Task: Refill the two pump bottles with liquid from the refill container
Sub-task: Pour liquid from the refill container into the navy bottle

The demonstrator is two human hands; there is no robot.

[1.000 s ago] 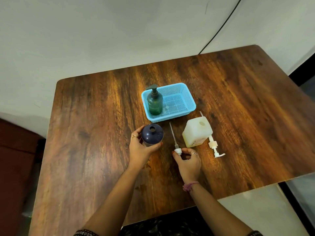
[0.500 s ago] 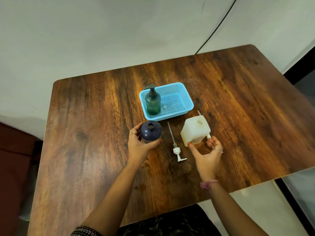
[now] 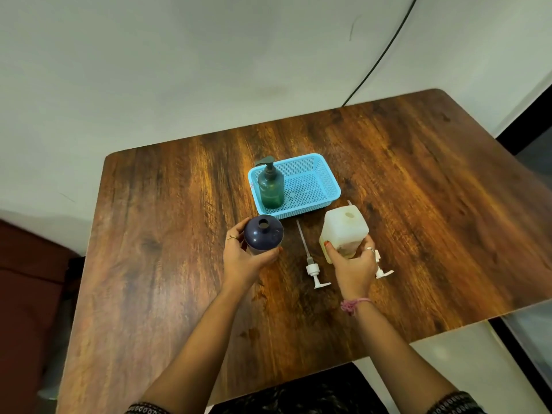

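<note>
A dark blue bottle with an open neck stands on the wooden table, and my left hand is wrapped around its near side. My right hand grips the lower part of the whitish square refill container, which has an open hole on top. A white pump head with its long tube lies flat between the two. A second white pump lies beside the container, partly hidden by my right hand. A green pump bottle, pump fitted, stands in the blue basket.
The basket sits just behind the blue bottle and the container. The table's near edge runs close under my forearms, and its right edge drops off to the floor. A wall with a black cable rises behind the table.
My right hand let go of the white pump, left it lying on the table, moved right and closed on the refill container. My left hand stayed on the dark blue bottle.
</note>
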